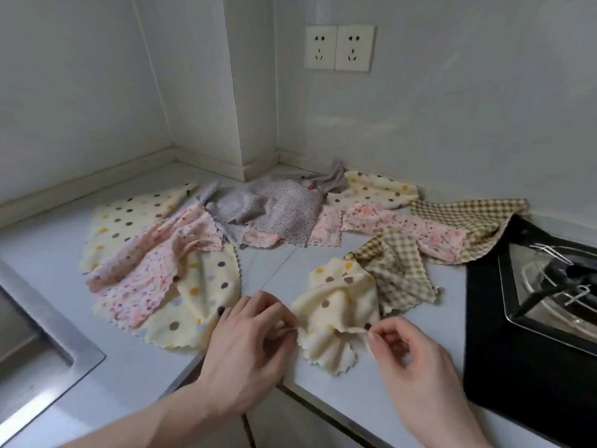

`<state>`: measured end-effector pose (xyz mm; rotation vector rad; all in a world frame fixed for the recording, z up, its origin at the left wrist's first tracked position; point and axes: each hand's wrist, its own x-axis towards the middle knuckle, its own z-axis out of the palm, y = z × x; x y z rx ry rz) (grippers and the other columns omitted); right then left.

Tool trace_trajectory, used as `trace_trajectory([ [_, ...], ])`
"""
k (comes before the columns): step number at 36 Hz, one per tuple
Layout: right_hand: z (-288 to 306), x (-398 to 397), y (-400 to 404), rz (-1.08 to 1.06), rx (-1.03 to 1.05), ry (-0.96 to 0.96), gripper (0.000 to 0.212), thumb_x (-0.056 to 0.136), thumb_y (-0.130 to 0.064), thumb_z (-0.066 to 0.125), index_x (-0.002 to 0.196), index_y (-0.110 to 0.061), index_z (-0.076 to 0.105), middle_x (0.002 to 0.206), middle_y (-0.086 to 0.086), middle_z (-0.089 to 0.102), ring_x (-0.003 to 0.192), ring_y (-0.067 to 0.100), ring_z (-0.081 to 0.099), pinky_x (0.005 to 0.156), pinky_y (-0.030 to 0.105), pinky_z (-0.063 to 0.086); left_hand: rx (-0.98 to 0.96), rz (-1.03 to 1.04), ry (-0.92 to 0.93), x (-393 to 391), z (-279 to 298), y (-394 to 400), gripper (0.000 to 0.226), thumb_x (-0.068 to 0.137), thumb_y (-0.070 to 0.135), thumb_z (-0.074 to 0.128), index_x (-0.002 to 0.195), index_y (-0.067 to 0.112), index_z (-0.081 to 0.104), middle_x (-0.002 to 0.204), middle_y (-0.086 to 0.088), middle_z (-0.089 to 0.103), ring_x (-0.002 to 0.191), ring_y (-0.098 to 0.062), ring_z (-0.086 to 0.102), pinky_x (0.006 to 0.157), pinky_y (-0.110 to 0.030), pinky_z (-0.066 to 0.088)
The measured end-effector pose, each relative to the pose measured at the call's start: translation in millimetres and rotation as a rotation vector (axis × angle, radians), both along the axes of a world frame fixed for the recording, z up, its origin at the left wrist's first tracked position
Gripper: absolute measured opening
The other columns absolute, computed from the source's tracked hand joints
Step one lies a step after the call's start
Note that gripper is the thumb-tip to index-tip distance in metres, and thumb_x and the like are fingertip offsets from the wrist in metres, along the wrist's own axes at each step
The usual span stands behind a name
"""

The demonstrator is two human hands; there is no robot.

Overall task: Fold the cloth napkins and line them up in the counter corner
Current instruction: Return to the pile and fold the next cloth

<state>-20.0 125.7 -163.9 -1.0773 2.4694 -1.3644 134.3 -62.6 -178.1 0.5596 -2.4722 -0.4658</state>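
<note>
A crumpled cream napkin with coloured dots (336, 305) lies at the counter's front edge. My left hand (252, 344) pinches its left edge and my right hand (407, 360) pinches its right edge, stretching the near hem between them. Several unfolded napkins are scattered behind it: a checked one (397, 273), a large cream dotted one (200, 295), a pink speckled one (151, 263), a grey speckled one (268, 211), another pink one (407, 227) and a larger checked one (475, 224). The counter corner (258, 169) lies beyond them.
A steel sink (35, 347) is sunk into the counter at the left. A black gas hob (536, 305) with a metal burner ring stands at the right; the large checked napkin overlaps its back edge. Two wall sockets (339, 48) sit above the corner.
</note>
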Motion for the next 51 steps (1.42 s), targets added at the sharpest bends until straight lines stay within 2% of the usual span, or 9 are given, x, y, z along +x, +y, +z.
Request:
trace_trajectory([
  [6,-7,-12,6,-0.066,-0.205,-0.129,0.013,0.098,-0.028,0.059,0.086,-0.025,0.063,0.074,-0.005,0.07,0.069,0.012,0.067,0.07,0.036,0.054,-0.02,-0.046,0.025,4,-5,0,0.016,0.09,0.053,0.054,0.094,0.038,0.058,0.109,0.026,0.048,0.093,-0.005,0.054,0.074,-0.032,0.047],
  [10,1,-8,8,-0.137,-0.336,-0.219,0.015,0.102,-0.021,0.054,0.089,-0.016,0.06,0.069,0.002,0.07,0.056,0.001,0.061,0.055,0.013,0.046,0.143,-0.074,0.133,9,6,1,0.006,0.096,0.04,0.061,0.094,0.034,0.062,0.112,0.02,0.05,0.099,-0.008,0.059,0.08,-0.036,0.054],
  [18,48,9,23,-0.196,-0.369,-0.445,0.015,0.104,-0.023,0.053,0.106,-0.012,0.064,0.062,-0.002,0.066,0.056,0.012,0.056,0.058,0.027,0.047,0.011,-0.119,0.297,32,92,25,0.01,0.098,0.021,0.062,0.094,0.03,0.061,0.102,0.017,0.054,0.093,-0.002,0.056,0.072,-0.012,0.042],
  [21,87,24,34,-0.173,-0.428,-0.441,0.015,0.105,-0.023,0.052,0.109,-0.013,0.063,0.075,0.0,0.075,0.055,0.012,0.061,0.057,0.028,0.052,-0.065,-0.137,0.336,43,137,38,0.012,0.099,0.021,0.06,0.093,0.031,0.058,0.092,0.025,0.054,0.089,0.002,0.054,0.073,-0.013,0.041],
  [25,129,48,53,-0.052,-0.407,-0.434,0.017,0.102,-0.02,0.057,0.118,-0.014,0.056,0.106,0.004,0.075,0.08,0.02,0.075,0.063,0.032,0.058,-0.111,-0.158,0.339,53,182,56,0.004,0.1,0.024,0.058,0.099,0.026,0.062,0.085,0.022,0.057,0.087,-0.011,0.056,0.074,-0.028,0.043],
  [32,163,115,83,0.156,-0.237,-0.286,0.046,0.089,-0.042,0.073,0.128,-0.031,0.051,0.122,-0.015,0.066,0.102,0.005,0.07,0.094,0.038,0.057,-0.18,-0.207,0.184,62,239,90,0.01,0.099,0.027,0.057,0.101,0.024,0.067,0.085,0.006,0.068,0.077,-0.021,0.059,0.07,-0.03,0.047],
  [39,188,155,101,0.274,-0.135,-0.249,0.042,0.083,-0.055,0.074,0.116,-0.031,0.066,0.109,-0.016,0.073,0.107,0.01,0.068,0.089,0.029,0.052,-0.174,-0.231,-0.001,69,276,119,0.019,0.088,0.043,0.072,0.078,0.027,0.068,0.071,0.008,0.061,0.065,-0.013,0.056,0.056,-0.023,0.04],
  [46,196,160,111,0.305,-0.002,-0.214,0.066,0.067,-0.073,0.076,0.116,-0.029,0.07,0.114,-0.009,0.073,0.112,0.013,0.067,0.105,0.045,0.05,-0.148,-0.232,-0.2,78,297,131,0.033,0.082,0.054,0.076,0.07,0.023,0.072,0.071,0.005,0.063,0.064,-0.011,0.053,0.061,-0.025,0.045],
  [51,198,160,115,0.211,0.035,-0.119,0.059,0.073,-0.07,0.075,0.115,-0.03,0.067,0.11,-0.013,0.071,0.103,0.008,0.068,0.09,0.033,0.054,-0.093,-0.251,-0.146,81,302,129,0.032,0.088,0.05,0.071,0.073,0.022,0.069,0.077,0.002,0.066,0.068,-0.012,0.057,0.063,-0.026,0.046],
])
